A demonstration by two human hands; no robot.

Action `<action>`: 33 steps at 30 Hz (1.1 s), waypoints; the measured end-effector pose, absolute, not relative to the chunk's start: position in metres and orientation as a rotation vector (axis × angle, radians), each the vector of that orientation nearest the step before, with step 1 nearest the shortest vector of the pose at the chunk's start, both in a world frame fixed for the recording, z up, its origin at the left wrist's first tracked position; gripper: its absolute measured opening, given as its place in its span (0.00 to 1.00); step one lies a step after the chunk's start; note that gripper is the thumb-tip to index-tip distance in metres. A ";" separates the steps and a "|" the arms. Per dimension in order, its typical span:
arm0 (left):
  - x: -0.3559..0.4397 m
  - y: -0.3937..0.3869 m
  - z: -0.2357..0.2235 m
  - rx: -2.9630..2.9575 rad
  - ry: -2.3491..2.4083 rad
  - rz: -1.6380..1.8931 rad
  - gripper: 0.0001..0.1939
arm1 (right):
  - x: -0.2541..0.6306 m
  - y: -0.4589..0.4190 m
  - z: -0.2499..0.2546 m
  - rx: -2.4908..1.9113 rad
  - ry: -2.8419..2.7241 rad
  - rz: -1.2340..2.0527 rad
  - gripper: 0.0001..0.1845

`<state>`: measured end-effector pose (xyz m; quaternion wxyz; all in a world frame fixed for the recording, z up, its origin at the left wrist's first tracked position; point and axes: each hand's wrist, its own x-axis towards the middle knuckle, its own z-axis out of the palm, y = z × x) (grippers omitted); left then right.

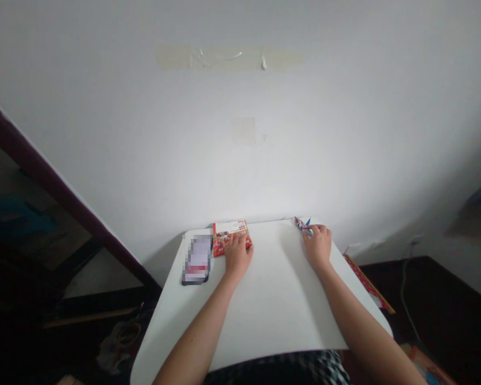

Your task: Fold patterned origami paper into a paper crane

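Observation:
My left hand (237, 254) lies over the front part of a flat red box (224, 229) with a white band and colourful print, at the table's far edge. Its fingers are spread on the box, the thumb by the right side. Over at the far right corner, my right hand (318, 245) is closed in a pinch on a small folded paper piece (300, 223). That piece has pointed ends, a pinkish pattern and a blue tip; part of it is hidden by the fingers. Left of the box lies a phone (198, 259), its screen pixelated.
The white table (272, 299) stands against a pale wall (240, 176) with old tape marks (230, 57). A dark-framed opening or mirror (64, 182) leans along the left. On the right, a cable (404, 283) runs down to the dark floor, near a patterned red item (363, 278).

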<state>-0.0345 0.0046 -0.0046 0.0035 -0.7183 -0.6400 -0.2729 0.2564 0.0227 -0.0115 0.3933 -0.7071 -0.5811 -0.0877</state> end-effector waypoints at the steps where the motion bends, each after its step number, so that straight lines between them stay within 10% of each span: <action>1: -0.035 0.004 -0.004 -2.242 -2.026 -0.850 0.23 | 0.254 0.022 -0.010 -1.769 -1.471 -0.232 0.15; 33: -0.049 0.009 0.009 -2.318 -2.035 -0.632 0.13 | 0.220 0.014 -0.027 -1.278 -1.835 0.132 0.07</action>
